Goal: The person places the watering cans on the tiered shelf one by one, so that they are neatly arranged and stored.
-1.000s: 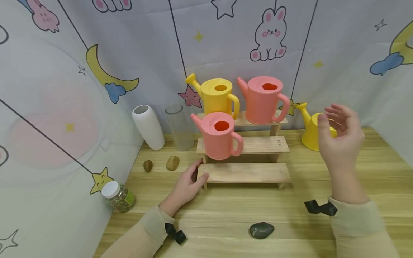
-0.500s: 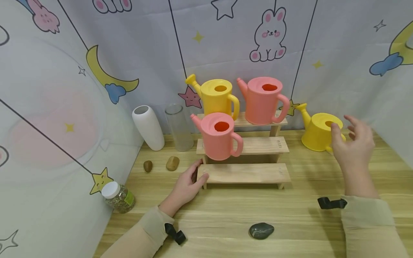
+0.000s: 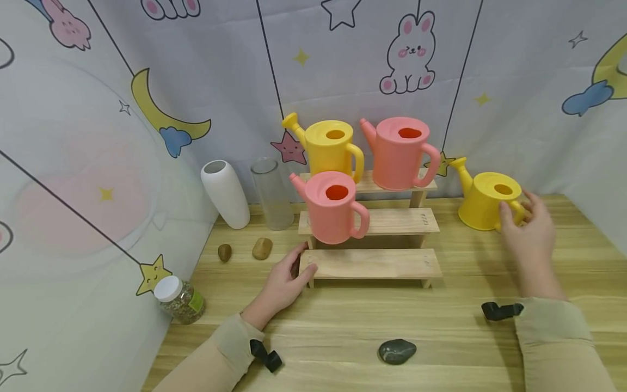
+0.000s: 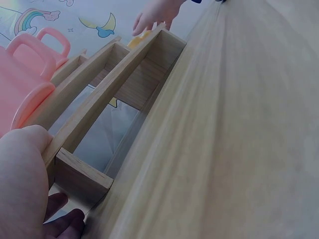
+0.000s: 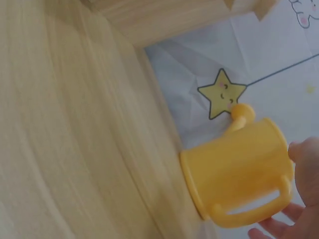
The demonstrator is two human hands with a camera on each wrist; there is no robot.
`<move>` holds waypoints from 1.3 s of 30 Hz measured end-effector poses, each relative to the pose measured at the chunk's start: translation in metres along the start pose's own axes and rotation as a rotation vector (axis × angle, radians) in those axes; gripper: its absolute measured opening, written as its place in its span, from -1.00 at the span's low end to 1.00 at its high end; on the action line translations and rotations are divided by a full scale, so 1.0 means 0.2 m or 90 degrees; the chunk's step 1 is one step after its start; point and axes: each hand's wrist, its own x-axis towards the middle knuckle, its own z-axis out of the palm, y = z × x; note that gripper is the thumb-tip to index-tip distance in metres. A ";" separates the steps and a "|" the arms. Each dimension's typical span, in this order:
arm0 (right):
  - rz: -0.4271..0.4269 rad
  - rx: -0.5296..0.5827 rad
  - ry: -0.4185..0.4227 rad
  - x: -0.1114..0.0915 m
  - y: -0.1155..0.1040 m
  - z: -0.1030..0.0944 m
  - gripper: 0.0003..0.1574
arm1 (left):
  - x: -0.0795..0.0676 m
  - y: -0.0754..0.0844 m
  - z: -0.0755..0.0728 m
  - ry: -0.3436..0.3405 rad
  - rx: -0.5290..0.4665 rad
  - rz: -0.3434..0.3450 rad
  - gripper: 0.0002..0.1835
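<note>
My left hand (image 3: 281,283) holds the left end of a three-step wooden stand (image 3: 374,264). Its thumb lies on the lowest board, and its fingers are beside the leg in the left wrist view. At the right, my right hand (image 3: 531,231) is at the handle of a yellow watering can (image 3: 482,204) standing on the table. In the right wrist view the thumb is near the can's top, and the fingers extend past the handle (image 5: 249,215) without closing round it. Another yellow watering can (image 3: 327,147) and a pink watering can (image 3: 399,155) occupy the top step; a second pink can (image 3: 330,215) is on the middle step.
Left of the stand are a white vase (image 3: 227,196), a glass vase (image 3: 273,196) and two brown stones (image 3: 262,248). A lidded jar (image 3: 181,300) stands by the left wall. A dark stone (image 3: 397,351) lies near the front. Printed cloth (image 3: 235,81) hangs behind.
My right hand has moved rightward and then down to the handle of the yellow can on the table. The left hand and the stand have stayed in place.
</note>
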 end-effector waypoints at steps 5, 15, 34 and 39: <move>0.044 -0.010 -0.036 0.02 0.04 0.00 0.03 | 0.00 0.01 -0.01 -0.003 -0.004 -0.004 -0.24; 0.045 -0.043 0.000 0.01 0.06 0.01 -0.11 | 0.00 0.01 -0.01 -0.007 -0.007 -0.002 -0.25; 0.083 -0.071 -0.012 0.00 -0.02 -0.03 -0.24 | -0.01 0.01 0.00 -0.003 -0.006 -0.006 -0.26; 0.079 0.021 0.046 -0.03 -0.15 -0.08 -0.31 | 0.00 0.02 0.00 -0.004 -0.006 -0.011 -0.26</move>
